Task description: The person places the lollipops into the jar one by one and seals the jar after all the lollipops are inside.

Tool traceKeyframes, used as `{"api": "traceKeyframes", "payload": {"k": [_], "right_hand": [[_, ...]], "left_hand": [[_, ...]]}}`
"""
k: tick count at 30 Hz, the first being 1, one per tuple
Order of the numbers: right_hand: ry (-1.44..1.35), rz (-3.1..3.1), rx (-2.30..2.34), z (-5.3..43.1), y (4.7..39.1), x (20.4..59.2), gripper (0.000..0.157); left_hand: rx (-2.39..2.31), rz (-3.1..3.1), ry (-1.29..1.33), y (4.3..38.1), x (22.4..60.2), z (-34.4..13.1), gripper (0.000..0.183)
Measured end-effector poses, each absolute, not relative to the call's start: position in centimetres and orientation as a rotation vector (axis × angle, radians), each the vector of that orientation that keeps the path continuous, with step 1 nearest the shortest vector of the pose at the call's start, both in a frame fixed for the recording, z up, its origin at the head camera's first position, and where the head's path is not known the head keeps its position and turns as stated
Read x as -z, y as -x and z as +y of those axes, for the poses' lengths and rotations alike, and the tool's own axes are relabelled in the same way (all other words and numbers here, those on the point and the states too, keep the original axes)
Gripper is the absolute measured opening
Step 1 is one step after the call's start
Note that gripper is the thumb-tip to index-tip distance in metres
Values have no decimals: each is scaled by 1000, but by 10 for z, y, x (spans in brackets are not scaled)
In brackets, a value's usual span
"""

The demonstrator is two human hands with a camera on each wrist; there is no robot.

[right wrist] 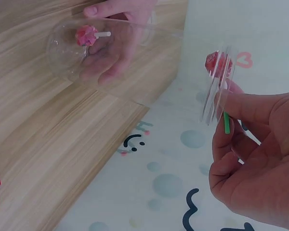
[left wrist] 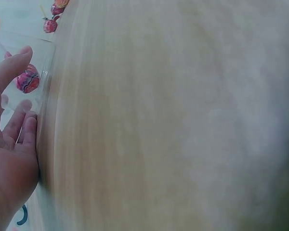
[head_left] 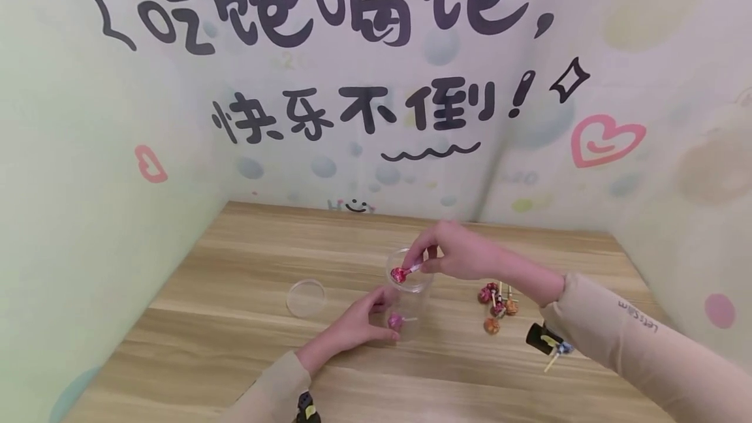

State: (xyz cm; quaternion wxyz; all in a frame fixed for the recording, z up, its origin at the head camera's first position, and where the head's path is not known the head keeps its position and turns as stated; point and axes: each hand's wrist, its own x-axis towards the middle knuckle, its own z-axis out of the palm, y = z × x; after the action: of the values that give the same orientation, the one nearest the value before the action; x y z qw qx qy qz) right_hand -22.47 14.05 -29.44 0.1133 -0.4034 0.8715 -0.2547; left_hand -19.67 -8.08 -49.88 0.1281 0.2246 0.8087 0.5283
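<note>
A tall clear plastic jar (head_left: 418, 309) stands upright and uncovered on the wooden table. My left hand (head_left: 356, 324) holds it low on its left side, thumb in front and fingers behind. Inside, near the bottom, lies a pink-wrapped lollipop (head_left: 395, 322) with a white stick. Over the jar's mouth my right hand (head_left: 461, 254) pinches a red-wrapped lollipop (head_left: 399, 275) by its stick. In the right wrist view that lollipop's red head (right wrist: 217, 64) shows through the clear rim, with the green stick end (right wrist: 227, 123) by my fingers.
A round clear lid (head_left: 307, 298) lies flat left of the jar. Several wrapped lollipops (head_left: 498, 308) are piled on the right, an orange one (head_left: 491, 326) just in front. A blue-wrapped lollipop (head_left: 564, 348) lies below my right forearm. A printed wall (head_left: 352, 175) closes the back.
</note>
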Motion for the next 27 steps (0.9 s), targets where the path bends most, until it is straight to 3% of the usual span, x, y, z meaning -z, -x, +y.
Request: {"api": "traceKeyframes", "payload": {"k": [27], "right_hand": [[1130, 2590, 770, 136, 219, 301, 18]], "left_hand": [[-1524, 2356, -617, 197, 499, -81, 77]]}}
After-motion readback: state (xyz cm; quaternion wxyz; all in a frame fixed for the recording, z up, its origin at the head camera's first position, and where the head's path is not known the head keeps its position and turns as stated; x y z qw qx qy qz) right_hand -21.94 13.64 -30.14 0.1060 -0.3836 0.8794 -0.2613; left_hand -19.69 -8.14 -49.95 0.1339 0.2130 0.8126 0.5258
